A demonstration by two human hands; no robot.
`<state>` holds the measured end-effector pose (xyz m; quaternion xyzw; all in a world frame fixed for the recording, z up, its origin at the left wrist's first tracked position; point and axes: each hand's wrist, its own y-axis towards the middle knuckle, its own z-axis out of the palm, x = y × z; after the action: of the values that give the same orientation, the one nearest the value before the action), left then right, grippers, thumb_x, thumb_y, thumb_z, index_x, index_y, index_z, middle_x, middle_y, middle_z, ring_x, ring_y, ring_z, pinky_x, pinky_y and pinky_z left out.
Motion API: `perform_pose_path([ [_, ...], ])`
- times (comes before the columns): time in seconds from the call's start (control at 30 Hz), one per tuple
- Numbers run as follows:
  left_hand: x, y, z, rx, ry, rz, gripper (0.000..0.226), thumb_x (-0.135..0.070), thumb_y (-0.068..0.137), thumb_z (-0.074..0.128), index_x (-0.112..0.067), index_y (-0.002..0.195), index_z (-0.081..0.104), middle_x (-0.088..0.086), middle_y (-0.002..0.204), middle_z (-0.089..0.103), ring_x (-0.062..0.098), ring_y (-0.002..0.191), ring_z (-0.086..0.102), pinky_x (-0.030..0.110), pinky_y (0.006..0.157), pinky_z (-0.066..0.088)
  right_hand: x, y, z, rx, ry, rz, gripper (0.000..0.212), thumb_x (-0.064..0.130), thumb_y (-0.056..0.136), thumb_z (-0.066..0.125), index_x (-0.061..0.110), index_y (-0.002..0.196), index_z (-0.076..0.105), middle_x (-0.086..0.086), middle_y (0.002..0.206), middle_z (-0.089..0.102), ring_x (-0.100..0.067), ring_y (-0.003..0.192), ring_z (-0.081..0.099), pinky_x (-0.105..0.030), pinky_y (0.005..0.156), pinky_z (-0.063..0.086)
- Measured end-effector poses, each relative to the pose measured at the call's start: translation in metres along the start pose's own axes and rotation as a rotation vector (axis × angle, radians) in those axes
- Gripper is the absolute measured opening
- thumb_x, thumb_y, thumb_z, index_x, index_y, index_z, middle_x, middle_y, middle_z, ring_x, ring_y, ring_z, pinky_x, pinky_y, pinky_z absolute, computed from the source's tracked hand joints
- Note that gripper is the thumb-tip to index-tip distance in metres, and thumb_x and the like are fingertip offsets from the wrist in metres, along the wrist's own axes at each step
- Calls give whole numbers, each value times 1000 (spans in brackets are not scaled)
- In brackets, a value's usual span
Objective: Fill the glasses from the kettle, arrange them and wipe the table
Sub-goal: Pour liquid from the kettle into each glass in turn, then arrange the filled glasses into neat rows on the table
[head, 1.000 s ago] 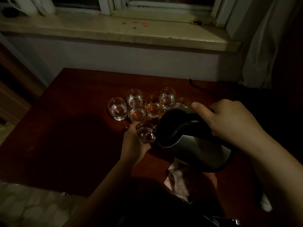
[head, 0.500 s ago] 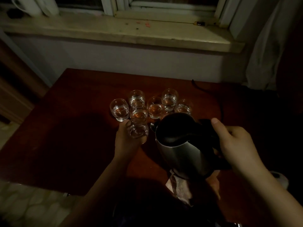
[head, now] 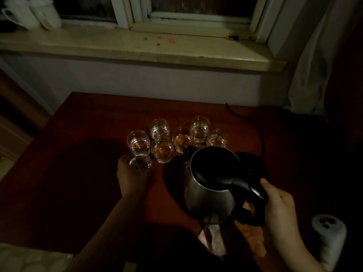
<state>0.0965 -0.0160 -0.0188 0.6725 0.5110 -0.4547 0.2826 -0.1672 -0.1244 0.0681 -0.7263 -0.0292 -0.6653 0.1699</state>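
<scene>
A steel kettle (head: 210, 195) with a black lid and handle hangs upright above the dark red table (head: 82, 173). My right hand (head: 279, 209) grips its handle. My left hand (head: 131, 175) holds a small filled glass (head: 140, 163) at the near left of a cluster of several filled glasses (head: 176, 138). The held glass sits right in front of the leftmost glass (head: 138, 143). Behind the kettle lies its round black base (head: 253, 163).
A crumpled cloth (head: 213, 240) lies on the table under the kettle. A black cord (head: 237, 112) runs from the base toward the wall. A white roll (head: 330, 240) stands at the right edge. Two white mugs (head: 31, 14) sit on the windowsill.
The kettle went from tilted over the held glass to upright and drew back to the right. My left hand carried the filled glass left and forward, beside the cluster.
</scene>
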Motion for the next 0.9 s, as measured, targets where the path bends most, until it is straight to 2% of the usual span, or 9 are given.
perform_pose_path([
  [0.1, 7, 12, 2, 24, 52, -5, 69, -26, 65, 82, -11, 122, 46, -4, 116, 55, 13, 97, 57, 24, 67, 45, -3, 2, -1, -16, 92, -7, 46, 19, 93, 43, 9, 51, 59, -3, 43, 54, -12, 40, 51, -20, 42, 42],
  [0.23, 11, 16, 4, 24, 80, -20, 72, -18, 66, 82, -9, 126, 44, 7, 125, 56, 19, 107, 56, 29, 76, 46, -6, 6, -6, -73, 93, -69, 43, 14, 93, 42, 2, 54, 58, -3, 45, 53, -16, 43, 51, -25, 44, 43],
  [0.37, 12, 13, 5, 36, 63, -37, 73, -16, 67, 82, -8, 127, 41, 1, 120, 54, 14, 102, 53, 30, 77, 45, -1, 8, -9, -169, 155, -78, 53, 18, 93, 39, 20, 43, 58, 5, 37, 46, -6, 35, 43, -15, 37, 35],
  [0.43, 13, 15, 6, 29, 59, -38, 74, -17, 67, 82, -8, 128, 40, -2, 121, 52, 15, 106, 53, 32, 81, 46, 0, 9, -13, -206, 149, -93, 49, 19, 92, 39, 20, 46, 56, 6, 38, 45, -6, 37, 42, -19, 40, 34],
  [0.53, 19, 17, 7, 33, 72, -35, 73, -19, 67, 82, -10, 127, 42, 4, 126, 52, 18, 109, 54, 34, 82, 47, -2, 12, -19, -269, 157, -78, 42, 23, 90, 41, 19, 50, 52, 6, 40, 45, -8, 40, 42, -28, 49, 33],
  [0.63, 22, 17, 8, 49, 123, -38, 80, -19, 69, 81, -9, 134, 34, 13, 139, 39, 27, 120, 47, 43, 90, 47, -1, 16, -23, -312, 85, -134, 39, 23, 89, 43, 15, 52, 55, -6, 50, 46, -15, 45, 41, -29, 48, 34],
  [0.7, 22, 16, 10, 63, 183, -55, 92, -19, 71, 80, -7, 143, 23, 20, 150, 23, 39, 132, 35, 54, 100, 40, 0, 19, -23, -343, 18, -163, 39, 16, 92, 42, 1, 58, 51, -15, 55, 42, -15, 45, 39, -27, 43, 32],
  [0.8, 18, 15, 13, 39, 231, -50, 105, -20, 70, 81, -8, 148, 10, 22, 154, 11, 44, 139, 20, 62, 107, 27, 0, 25, -24, -382, 97, -112, 39, 26, 87, 46, 19, 49, 53, -1, 47, 43, -15, 48, 40, -32, 50, 31],
  [0.9, 14, 11, 15, 25, 244, -19, 106, -19, 70, 81, -8, 148, 9, 23, 154, 9, 45, 140, 15, 63, 109, 23, -1, 33, -26, -407, 171, -87, 41, 31, 81, 47, 23, 41, 51, 8, 40, 43, -15, 47, 39, -33, 52, 29],
])
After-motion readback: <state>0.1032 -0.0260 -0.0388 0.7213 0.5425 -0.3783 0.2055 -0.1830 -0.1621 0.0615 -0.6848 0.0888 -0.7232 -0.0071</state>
